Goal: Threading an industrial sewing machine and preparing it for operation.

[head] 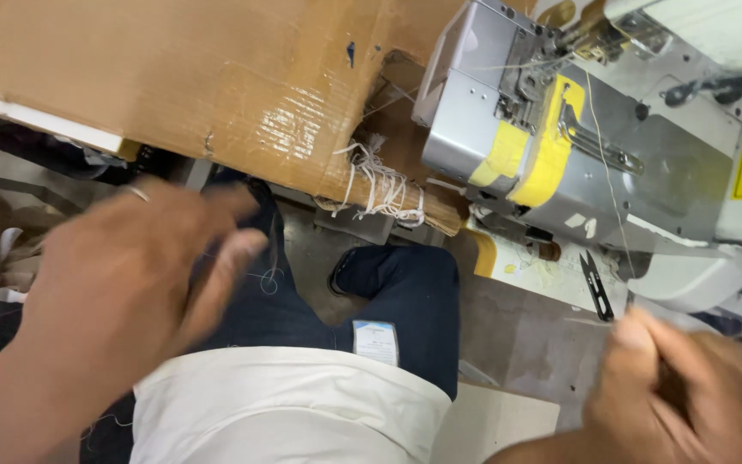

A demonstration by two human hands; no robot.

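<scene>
White cloth lies nearest, over a lap in dark blue trousers. Above it on the left, the blurred left hand hovers with fingers spread wide, holding nothing. At near right, the right hand pinches a thin pale thread running up to the grey sewing machine; black snips lie just beside it.

Workshop corner with a grey floor

A cardboard sheet covers the table edge, frayed white string hanging below; grey concrete floor shows beneath, evenly lit.
</scene>
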